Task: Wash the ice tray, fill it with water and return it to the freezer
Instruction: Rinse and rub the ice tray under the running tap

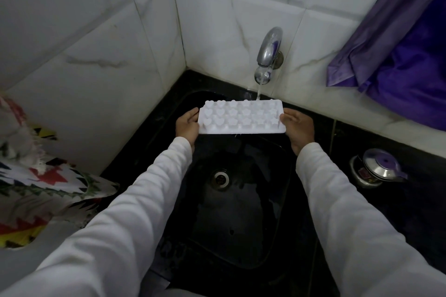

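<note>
No writing or brand mark can be read on anything here. A white ice tray (241, 117) is held level over the far part of a black sink (243, 200), close under a chrome wall tap (268, 52). The tray appears turned bottom up, its heart, flower and star moulds standing up as bumps in three rows, so whether any water sits in it cannot be told. A thin stream of water (259, 90) runs from the spout and lands at the tray's far edge, toward its right end, and a few drops fall from the near edge. The left hand (187, 125) is clamped on the tray's left short end, thumb on top and fingers underneath; the right hand (298, 128) grips the right short end the same way. Both arms are in long white sleeves (337, 200). The sink basin looks wet, with a round metal drain (220, 178) at its middle and nothing else lying in it. On the black counter (410, 212) to the right stands a steel pot with a closed lid and purple handle (376, 167); its contents are hidden. A purple cloth (395, 48) hangs at the upper right against the white marbled wall tiles (96, 43), and a patterned fabric (36, 176) in red, yellow and green lies at the left edge.
</note>
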